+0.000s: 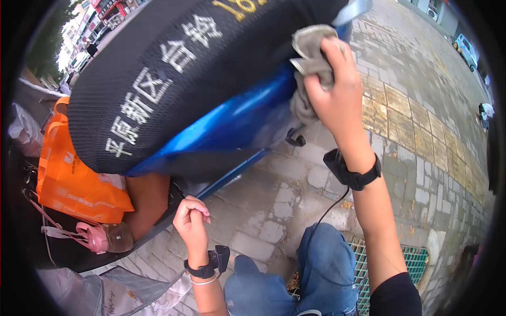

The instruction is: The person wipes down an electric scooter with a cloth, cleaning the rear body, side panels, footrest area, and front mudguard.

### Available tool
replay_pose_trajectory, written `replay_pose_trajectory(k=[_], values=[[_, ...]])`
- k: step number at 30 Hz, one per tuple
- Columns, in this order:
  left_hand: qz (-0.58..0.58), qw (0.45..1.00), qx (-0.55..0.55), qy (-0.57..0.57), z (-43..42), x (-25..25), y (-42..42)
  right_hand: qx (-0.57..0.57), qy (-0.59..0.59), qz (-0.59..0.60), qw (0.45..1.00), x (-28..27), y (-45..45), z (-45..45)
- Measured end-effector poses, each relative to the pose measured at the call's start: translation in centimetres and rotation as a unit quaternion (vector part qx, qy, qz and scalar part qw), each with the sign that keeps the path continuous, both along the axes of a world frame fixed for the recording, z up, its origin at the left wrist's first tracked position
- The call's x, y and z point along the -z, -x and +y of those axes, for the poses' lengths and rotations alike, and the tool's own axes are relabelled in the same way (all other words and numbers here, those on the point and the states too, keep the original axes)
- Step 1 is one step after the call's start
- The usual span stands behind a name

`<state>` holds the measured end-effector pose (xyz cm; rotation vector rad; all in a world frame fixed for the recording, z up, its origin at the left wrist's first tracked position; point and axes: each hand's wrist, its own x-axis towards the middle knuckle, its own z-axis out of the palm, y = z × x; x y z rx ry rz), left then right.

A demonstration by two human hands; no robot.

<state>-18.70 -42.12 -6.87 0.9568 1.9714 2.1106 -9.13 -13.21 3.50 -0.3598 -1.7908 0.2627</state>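
Observation:
My right hand (341, 89) is closed on a grey cloth (312, 68), which it presses against the rear end of a scooter's blue side panel (226, 124). The cloth is bunched, with folds sticking out above and below my fingers. Over the panel lies a black mesh seat cover (168, 68) with white characters and some yellow ones. My left hand (191, 224) hangs beside the scooter's lower edge, its fingers curled in and nothing visible in them. Each wrist wears a black strapped device, and a thin cable runs from the right one.
An orange bag (74, 174) and a pink-lidded bottle (103, 238) sit on the scooter's footboard. A clear plastic bag (113, 295) is at lower left. Below me lie brick paving (263, 221) and a green grate (414, 263). A blue vehicle (466, 51) stands farther off.

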Motion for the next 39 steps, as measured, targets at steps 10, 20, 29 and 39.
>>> replay_pose_trajectory(k=[10,20,29,39], values=[[-0.036,0.999,-0.024,-0.029,1.2,1.4,0.4,-0.084,-0.151,-0.025,0.985,6.9,3.4,-9.4],[-0.091,0.974,-0.126,0.163,-1.0,7.1,3.9,0.013,0.198,0.162,0.967,14.2,2.2,1.9],[-0.071,0.966,-0.208,0.138,-3.2,8.9,9.1,-0.240,0.723,0.078,0.643,22.5,5.9,-8.3],[-0.243,0.964,-0.088,0.055,-4.6,7.8,10.6,-0.031,0.774,-0.020,0.632,22.4,11.3,-17.9]])
